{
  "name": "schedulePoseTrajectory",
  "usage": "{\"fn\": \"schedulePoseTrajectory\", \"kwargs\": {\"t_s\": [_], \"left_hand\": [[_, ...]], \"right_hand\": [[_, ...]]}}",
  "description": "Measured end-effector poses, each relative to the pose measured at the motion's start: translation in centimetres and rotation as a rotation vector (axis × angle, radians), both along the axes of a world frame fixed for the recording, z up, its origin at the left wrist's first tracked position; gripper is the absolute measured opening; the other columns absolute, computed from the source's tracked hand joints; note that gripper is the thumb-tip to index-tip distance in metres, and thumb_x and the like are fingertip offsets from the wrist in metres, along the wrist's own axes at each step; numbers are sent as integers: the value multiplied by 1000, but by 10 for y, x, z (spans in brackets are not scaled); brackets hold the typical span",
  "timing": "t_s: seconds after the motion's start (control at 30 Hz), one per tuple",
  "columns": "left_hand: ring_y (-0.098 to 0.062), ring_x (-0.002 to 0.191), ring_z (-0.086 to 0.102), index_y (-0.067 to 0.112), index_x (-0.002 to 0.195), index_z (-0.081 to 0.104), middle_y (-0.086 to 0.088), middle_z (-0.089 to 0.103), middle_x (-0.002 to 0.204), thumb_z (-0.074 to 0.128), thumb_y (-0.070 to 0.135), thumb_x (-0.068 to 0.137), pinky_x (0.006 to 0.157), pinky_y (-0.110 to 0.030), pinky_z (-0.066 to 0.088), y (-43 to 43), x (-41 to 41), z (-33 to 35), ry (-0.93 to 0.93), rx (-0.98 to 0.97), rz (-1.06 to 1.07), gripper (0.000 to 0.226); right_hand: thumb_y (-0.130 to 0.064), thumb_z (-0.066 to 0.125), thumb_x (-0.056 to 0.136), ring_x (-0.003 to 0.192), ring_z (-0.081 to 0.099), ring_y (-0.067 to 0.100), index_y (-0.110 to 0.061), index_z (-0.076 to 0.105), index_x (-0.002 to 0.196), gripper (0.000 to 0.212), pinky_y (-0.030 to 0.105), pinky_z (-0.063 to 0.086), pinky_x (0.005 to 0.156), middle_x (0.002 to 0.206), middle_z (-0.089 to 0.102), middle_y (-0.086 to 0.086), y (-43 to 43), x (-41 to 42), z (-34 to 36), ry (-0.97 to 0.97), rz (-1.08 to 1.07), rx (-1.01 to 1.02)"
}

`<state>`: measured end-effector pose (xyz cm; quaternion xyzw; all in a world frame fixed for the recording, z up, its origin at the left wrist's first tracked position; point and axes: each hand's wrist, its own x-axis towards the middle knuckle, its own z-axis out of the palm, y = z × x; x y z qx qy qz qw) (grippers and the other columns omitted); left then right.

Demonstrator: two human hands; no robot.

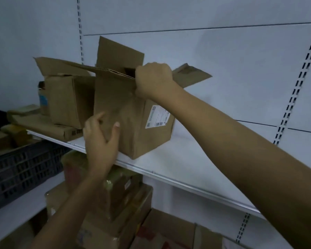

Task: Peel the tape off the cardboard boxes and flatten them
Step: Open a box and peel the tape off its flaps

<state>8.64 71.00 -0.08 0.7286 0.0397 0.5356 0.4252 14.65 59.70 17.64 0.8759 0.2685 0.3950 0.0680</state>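
An open brown cardboard box [133, 112] with a white shipping label stands on a white shelf [178, 169], its top flaps spread outward. My right hand [153, 79] grips the box's top rim at the near right corner, fingers curled over the edge. My left hand [101, 139] holds the lower left corner of the box, thumb on the front face and fingers wrapped around the side. No tape is visible on this box.
A second open box [68, 97] stands just left, on flattened cardboard [43, 124]. A dark plastic crate [23, 169] sits lower left. Several taped parcels [115, 203] are stacked under the shelf. Slotted wall rails [294, 87] run up the white back wall.
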Motion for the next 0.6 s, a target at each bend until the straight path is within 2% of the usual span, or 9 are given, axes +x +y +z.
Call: {"fn": "schedulePoseTrajectory", "kwargs": {"t_s": [0.1, 0.2, 0.3, 0.37, 0.43, 0.5, 0.53, 0.57, 0.6], "left_hand": [[-26, 144, 20, 18, 152, 22, -7, 21, 157, 54, 57, 87, 116, -50, 22, 2, 12, 1, 216, -109, 6, 82], [-27, 148, 10, 30, 153, 12, -2, 8, 162, 54, 74, 79, 117, -54, 11, -18, 21, 5, 224, -56, 29, 96], [-26, 143, 25, 28, 151, 17, -3, 26, 157, 54, 73, 75, 116, -56, 20, -61, 26, 18, 84, -41, -73, 96], [-25, 135, 38, 22, 151, 21, -4, 40, 148, 58, 71, 70, 110, -53, 33, -101, 25, 26, 60, -27, -198, 101], [-23, 126, 47, 25, 146, 33, 1, 48, 139, 60, 70, 69, 103, -51, 43, -150, 19, 29, 69, 48, -349, 93], [-18, 121, 52, 31, 142, 38, 7, 52, 136, 60, 68, 73, 99, -46, 48, -207, 8, 31, 84, 98, -471, 81], [-16, 121, 53, 33, 143, 37, 8, 52, 137, 60, 64, 76, 99, -43, 48, -238, 0, 32, 71, 93, -511, 77], [-15, 123, 52, 33, 145, 36, 7, 51, 140, 60, 59, 80, 100, -43, 47, -267, -10, 36, 37, 99, -520, 73], [-17, 125, 50, 29, 146, 37, 5, 50, 141, 59, 52, 83, 101, -45, 46, -294, -19, 41, -13, 112, -506, 70]], "right_hand": [[-34, 59, 89, 66, 44, 14, -19, 47, 82, 20, 27, 35, 61, 68, 41, -8, -44, 12, -2, 193, 127, 100], [-33, 63, 87, 62, 48, 9, -27, 46, 63, 30, 27, 35, 53, 66, 48, -12, -120, 15, -13, 391, 253, 273], [-31, 60, 88, 68, 58, 14, -33, 51, 69, 20, 40, 51, 63, 71, 58, -11, -205, 3, -31, 365, 240, 334], [-21, 58, 85, 75, 60, 19, -41, 48, 78, 23, 48, 52, 68, 81, 58, -13, -265, -13, -37, 264, 219, 295], [-21, 55, 84, 81, 61, 13, -39, 55, 91, 19, 42, 52, 70, 89, 59, -16, -325, -38, -41, 189, 295, 307], [-30, 55, 87, 87, 58, -5, -34, 57, 101, 14, 14, 45, 75, 95, 58, -29, -379, -69, -46, 109, 387, 358], [-37, 56, 90, 92, 56, -8, -32, 58, 104, 15, 8, 40, 78, 100, 58, -30, -405, -86, -51, 81, 401, 378], [-40, 56, 92, 97, 56, -4, -28, 61, 105, 19, 9, 40, 83, 106, 60, -24, -431, -97, -55, 40, 382, 367], [-35, 58, 92, 103, 57, 7, -19, 65, 106, 21, 18, 42, 90, 111, 64, -9, -459, -107, -65, -8, 364, 350]]}}
